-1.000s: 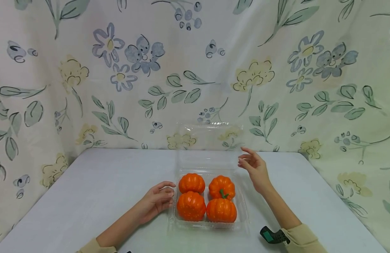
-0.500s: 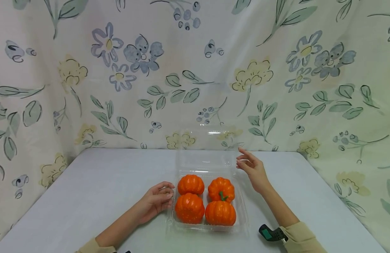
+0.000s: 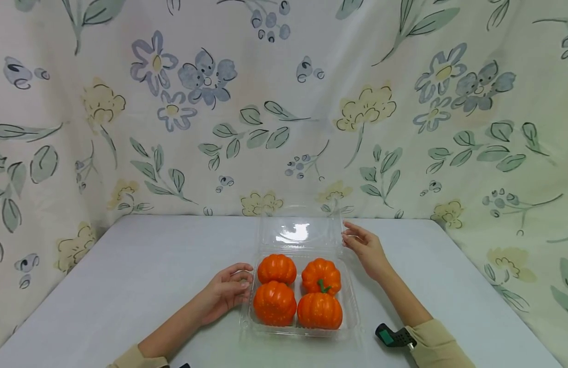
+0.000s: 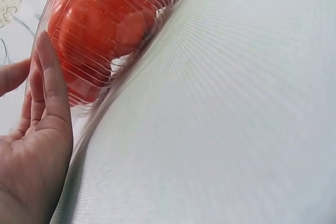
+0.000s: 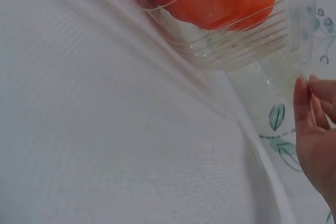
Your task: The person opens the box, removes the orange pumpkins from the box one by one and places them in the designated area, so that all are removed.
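Note:
A clear plastic clamshell container stands on the table with its lid raised at the back. Inside sit several orange toy pumpkins, among them one with a green stem at the back right and a speckled pumpkin at the front left. My left hand lies along the container's left wall; in the left wrist view its straight fingers rest against the ribbed side. At the lid's right edge, my right hand pinches the plastic between thumb and fingertips.
A white cloth covers the table. Behind it hangs a floral curtain. A black device with a green screen sits at the right wrist, beside a beige sleeve.
The lid's top edge has dropped in view, and a bright glare now shows on it. My right hand has moved slightly left and down with it. The left hand has barely moved.

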`<control>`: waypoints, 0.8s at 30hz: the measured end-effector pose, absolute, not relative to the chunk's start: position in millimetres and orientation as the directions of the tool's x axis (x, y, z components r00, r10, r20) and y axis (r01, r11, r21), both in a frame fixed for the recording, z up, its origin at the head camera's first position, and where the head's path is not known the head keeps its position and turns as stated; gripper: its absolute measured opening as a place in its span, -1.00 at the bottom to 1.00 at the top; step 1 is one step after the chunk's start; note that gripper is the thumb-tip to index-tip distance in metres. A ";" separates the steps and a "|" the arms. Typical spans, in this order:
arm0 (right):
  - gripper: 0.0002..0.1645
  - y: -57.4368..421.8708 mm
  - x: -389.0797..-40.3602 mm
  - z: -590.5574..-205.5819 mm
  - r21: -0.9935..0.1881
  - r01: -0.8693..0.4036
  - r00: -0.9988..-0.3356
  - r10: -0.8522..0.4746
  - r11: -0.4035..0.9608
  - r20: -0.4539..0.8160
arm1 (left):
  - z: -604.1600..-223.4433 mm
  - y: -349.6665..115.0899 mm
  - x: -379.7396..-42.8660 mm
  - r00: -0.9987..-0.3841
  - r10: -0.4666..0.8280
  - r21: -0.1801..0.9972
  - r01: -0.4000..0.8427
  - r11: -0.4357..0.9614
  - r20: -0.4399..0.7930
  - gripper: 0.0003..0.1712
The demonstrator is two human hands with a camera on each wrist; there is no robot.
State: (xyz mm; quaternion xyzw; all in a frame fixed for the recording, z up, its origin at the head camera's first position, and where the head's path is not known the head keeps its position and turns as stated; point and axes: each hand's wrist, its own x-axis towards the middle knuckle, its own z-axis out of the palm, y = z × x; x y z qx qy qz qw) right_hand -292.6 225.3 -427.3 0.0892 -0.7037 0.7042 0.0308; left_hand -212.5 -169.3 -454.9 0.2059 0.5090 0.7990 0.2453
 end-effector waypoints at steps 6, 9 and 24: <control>-0.37 227.0 -292.5 -429.2 -0.991 -0.127 -0.984 -0.116 -0.050 0.132 | -455.4 -169.0 -212.7 -0.798 0.598 0.913 -0.185 -0.363 0.076 -0.69; -0.37 227.1 -292.9 -429.4 -0.994 -0.095 -0.988 -0.121 -0.048 0.100 | -454.7 -168.9 -212.4 -0.797 0.600 0.912 -0.187 -0.364 0.076 -0.69; -0.35 228.0 -294.9 -431.4 -0.999 -0.010 -0.988 -0.156 -0.048 0.017 | -453.8 -168.8 -212.3 -0.793 0.603 0.911 -0.181 -0.372 0.088 -0.70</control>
